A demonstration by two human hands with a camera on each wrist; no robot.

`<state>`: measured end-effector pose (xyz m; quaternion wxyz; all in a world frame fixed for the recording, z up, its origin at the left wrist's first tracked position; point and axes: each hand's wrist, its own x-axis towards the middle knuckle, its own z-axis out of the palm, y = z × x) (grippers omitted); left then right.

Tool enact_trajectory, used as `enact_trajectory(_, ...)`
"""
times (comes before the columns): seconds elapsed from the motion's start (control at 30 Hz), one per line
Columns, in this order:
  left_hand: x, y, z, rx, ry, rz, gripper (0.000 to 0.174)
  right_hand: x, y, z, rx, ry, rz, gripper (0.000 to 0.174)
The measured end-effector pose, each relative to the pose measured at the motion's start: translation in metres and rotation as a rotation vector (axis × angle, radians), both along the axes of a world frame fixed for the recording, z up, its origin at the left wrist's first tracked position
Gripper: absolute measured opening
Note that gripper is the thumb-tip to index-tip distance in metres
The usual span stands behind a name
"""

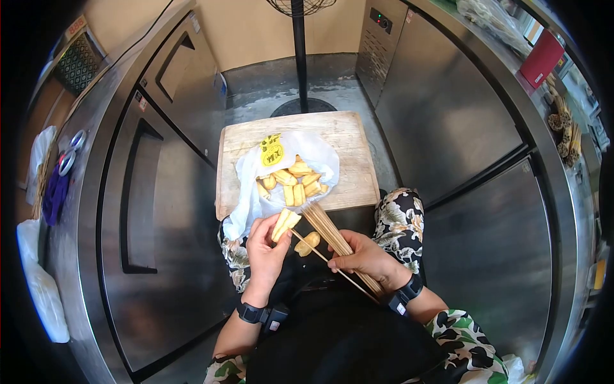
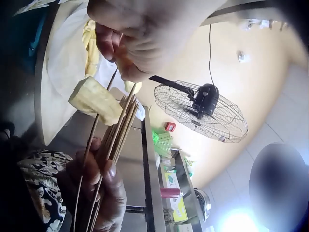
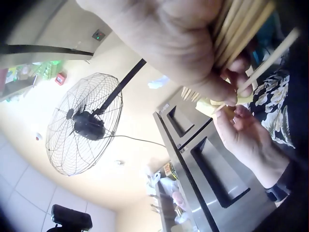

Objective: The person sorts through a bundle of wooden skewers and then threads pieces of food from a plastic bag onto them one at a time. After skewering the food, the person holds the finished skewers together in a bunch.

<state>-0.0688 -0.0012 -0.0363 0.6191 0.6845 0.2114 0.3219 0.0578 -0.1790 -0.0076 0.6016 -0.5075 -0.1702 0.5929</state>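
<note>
My left hand (image 1: 265,253) pinches a pale yellow, ridged food chunk (image 1: 285,224) between thumb and fingers. In my right hand (image 1: 368,259) is a bundle of thin wooden skewers (image 1: 326,225). The same hand's thumb and fingers hold a single skewer (image 1: 348,278) apart from the bundle, its tip up at the left hand's chunk. A second chunk (image 2: 92,99) is threaded on that skewer, below the tip. Just ahead of both hands, a white plastic bag (image 1: 325,153) with a yellow printed label lies gaping, with several more yellow chunks (image 1: 299,194) inside.
The bag lies on a wooden board (image 1: 357,144) in front of my knees. Steel cabinets (image 1: 153,192) stand close on both sides. A fan's round base (image 1: 304,106) is behind the board. Scissors (image 1: 66,163) lie on the left counter, bundled sticks (image 1: 566,137) on the right one.
</note>
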Motion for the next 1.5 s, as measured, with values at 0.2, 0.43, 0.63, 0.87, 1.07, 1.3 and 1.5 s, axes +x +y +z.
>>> enact_trajectory(0.2,-0.001,0.000,-0.003,-0.130,0.007,0.011,0.031,-0.003,0.000,0.007,-0.004,-0.014,-0.001,0.028)
enact_trajectory(0.43,-0.002,-0.006,0.007,0.066,0.051,0.066,0.034,-0.003,-0.001,0.004,-0.020,-0.039,-0.004,0.029)
enact_trajectory(0.63,-0.005,-0.016,0.032,0.597,0.130,0.139,0.039,-0.004,-0.002,0.005,0.011,-0.062,-0.014,0.028)
enact_trajectory(0.87,-0.006,-0.019,0.035,0.615,0.092,-0.006,0.039,-0.002,-0.004,-0.005,0.043,-0.042,0.030,0.028)
enact_trajectory(1.07,-0.002,-0.025,0.033,0.512,0.136,-0.199,0.037,0.001,-0.003,-0.008,0.011,-0.027,-0.041,0.027)
enact_trajectory(1.3,0.011,-0.008,-0.005,0.481,0.375,-0.310,0.025,0.006,-0.009,-0.012,-0.010,-0.077,-0.054,0.020)
enact_trajectory(1.5,0.039,0.048,-0.037,-0.038,0.252,-0.069,0.014,0.004,-0.013,-0.023,0.058,0.178,0.032,0.010)
